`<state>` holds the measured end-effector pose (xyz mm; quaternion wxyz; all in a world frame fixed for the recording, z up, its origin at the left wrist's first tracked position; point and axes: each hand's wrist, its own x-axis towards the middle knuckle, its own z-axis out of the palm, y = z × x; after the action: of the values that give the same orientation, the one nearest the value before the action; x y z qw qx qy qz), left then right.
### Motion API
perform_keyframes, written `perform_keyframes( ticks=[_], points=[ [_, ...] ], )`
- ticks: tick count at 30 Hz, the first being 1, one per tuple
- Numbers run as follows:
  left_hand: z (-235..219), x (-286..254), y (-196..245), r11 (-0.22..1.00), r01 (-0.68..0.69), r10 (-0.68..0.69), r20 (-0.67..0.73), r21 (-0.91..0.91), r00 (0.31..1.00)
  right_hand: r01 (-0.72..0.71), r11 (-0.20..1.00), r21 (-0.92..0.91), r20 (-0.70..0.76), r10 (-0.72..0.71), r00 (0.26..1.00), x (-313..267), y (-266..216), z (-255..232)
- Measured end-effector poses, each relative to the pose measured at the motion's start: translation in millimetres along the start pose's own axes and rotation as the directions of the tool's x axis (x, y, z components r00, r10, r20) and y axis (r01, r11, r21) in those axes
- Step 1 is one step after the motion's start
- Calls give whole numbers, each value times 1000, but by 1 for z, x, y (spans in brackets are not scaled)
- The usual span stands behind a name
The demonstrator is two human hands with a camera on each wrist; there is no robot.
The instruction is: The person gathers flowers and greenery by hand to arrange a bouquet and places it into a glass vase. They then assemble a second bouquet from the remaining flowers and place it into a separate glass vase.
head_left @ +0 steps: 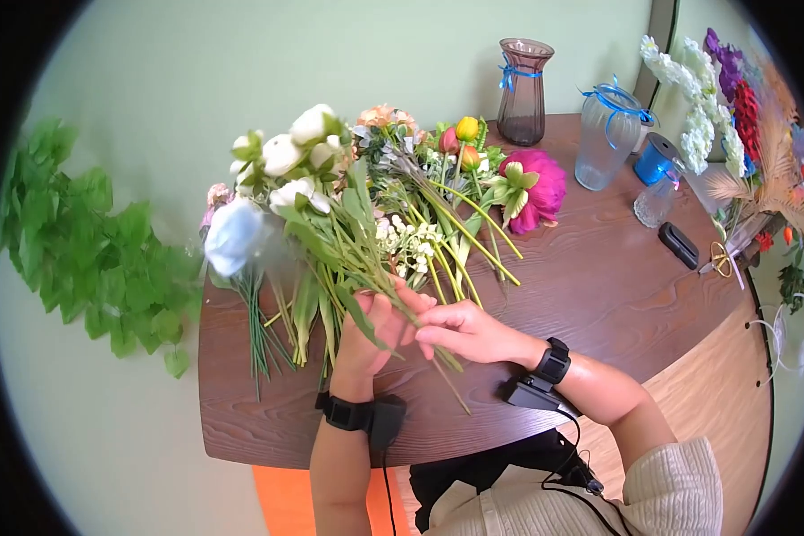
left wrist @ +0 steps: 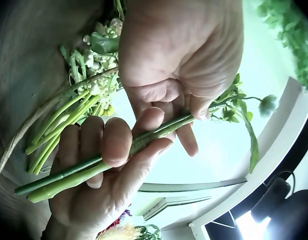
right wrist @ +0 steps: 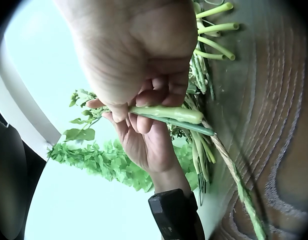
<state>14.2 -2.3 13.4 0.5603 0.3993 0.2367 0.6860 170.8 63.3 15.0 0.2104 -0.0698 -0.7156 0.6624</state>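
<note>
Left hand [head_left: 366, 335] curled round a small bunch of green stems [head_left: 353, 268], grip closed on them low down, white blooms [head_left: 286, 156] fanning up and away over the tabletop [head_left: 598, 286]. Right hand [head_left: 464, 330] alongside, fingers pinching the lower ends of the same stems; in the left wrist view two thick stems [left wrist: 109, 165] lying across the fingers with a thumb pressed on top; in the right wrist view the cut end of a pale stem [right wrist: 169, 114] poking out just past the closed fingers. Bunch held above the tabletop, near its front edge, with the remaining loose flowers [head_left: 438, 205] lying just beyond it. Judgement on doing the gathering well: stems kept parallel and touching, none crossing, grip firm enough to stop slipping but not crushing the soft green skins. Best to hold one binding point with the left hand and feed or align with the right, heads levelled before tightening. Risk: leaves caught inside the grip, or a stem sliding out at the bottom end. A length of twine [right wrist: 234, 175] lying on the tabletop close by in the right wrist view. Further off, well apart from the hands: a purple vase [head_left: 523, 89], a clear vase [head_left: 607, 138] with blue ribbon, a blue ribbon spool [head_left: 657, 159], a magenta bloom [head_left: 536, 188]
</note>
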Motion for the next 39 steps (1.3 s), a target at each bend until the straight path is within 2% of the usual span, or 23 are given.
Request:
perform_keyframes(
  ticks=[2, 4, 6, 8, 9, 11, 12, 14, 18, 20, 21, 22, 23, 24, 26, 27, 28, 30, 31, 33, 34, 35, 39],
  points=[
    [0, 0, 1, 1000, 7, -6, 23, -20, 1000, 62, 998, 3, 12, -62, 998, 1, 5, 1],
    [5, 2, 5, 999, 35, -37, 109, 23, 993, 124, 992, 5, 21, -124, 992, 1, 5, -1],
    [1, 0, 1, 997, 46, -50, 61, 55, 997, -29, 1000, -6, 61, 29, 998, -1, 1, -3],
    [13, 0, 8, 992, 124, -123, -60, 4, 991, -20, 1000, 23, 64, 19, 998, -2, 1, -2],
    [13, 1, 7, 992, 127, -127, -55, 4, 990, -11, 999, 52, 74, 7, 997, -1, 1, -1],
    [12, 4, 5, 999, 48, -49, 69, 10, 996, 30, 999, 44, 67, -33, 997, 0, -1, -1],
    [13, 5, 4, 999, 51, -52, 73, 9, 996, 69, 997, 36, 67, -72, 995, 0, -2, -1],
    [18, 4, 1, 999, 16, -15, -21, 38, 1000, 29, 999, 38, 73, -32, 997, 0, -1, -1],
    [15, 0, 8, 997, 0, -1, -19, -76, 1000, -51, 996, 79, 47, 47, 998, 2, 9, 1],
    [7, -2, 14, 980, -64, 59, -28, -191, 998, -101, 991, 94, -24, 103, 994, 4, 11, -7],
    [5, -3, 17, 977, -75, 70, -34, -199, 997, -42, 996, 75, -100, 50, 994, 6, 11, -13],
    [2, -4, 19, 976, -76, 70, -36, -203, 997, -48, 996, 72, -225, 64, 972, 7, 7, -21],
    [-2, -6, 21, 984, -75, 69, -44, -163, 997, 3, 999, 42, -336, 11, 942, 9, 6, -33],
    [-3, -8, 22, 990, -74, 68, -54, -122, 996, 109, 994, -27, -488, -108, 866, 13, 8, -44],
    [-5, -7, 24, 989, -89, 80, -79, -117, 994, 52, 958, -284, -687, -241, 685, 15, 5, -72],
    [-7, -7, 25, 994, -62, 58, -37, -91, 998, -61, 905, -421, -710, -287, 643, 14, -1, -85],
    [-9, -8, 26, 997, -37, 37, 3, -62, 999, -106, 832, -544, -692, -374, 617, 16, 2, -97],
    [-13, -9, 23, 998, -26, 27, 13, -58, 1000, -368, 564, -739, -610, -328, 721, 16, -3, -111],
    [-14, -10, 22, 998, -7, 8, 27, -57, 1000, -354, 566, -745, -599, -334, 728, 18, -2, -115],
    [-16, -11, 20, 1000, -6, 6, 29, -7, 1000, -471, 312, -825, -542, -199, 817, 22, 4, -122],
    [-14, -11, 19, 999, 7, -9, 35, 36, 999, -463, 309, -831, -534, -204, 821, 25, 7, -126],
    [-5, -11, 20, 999, 13, -12, -41, 46, 999, -453, 336, -826, -528, -177, 831, 28, 10, -128],
    [-4, -10, 15, 996, -36, 39, -41, 79, 998, -417, 441, -795, -526, -158, 836, 33, 10, -134]
  ],
)
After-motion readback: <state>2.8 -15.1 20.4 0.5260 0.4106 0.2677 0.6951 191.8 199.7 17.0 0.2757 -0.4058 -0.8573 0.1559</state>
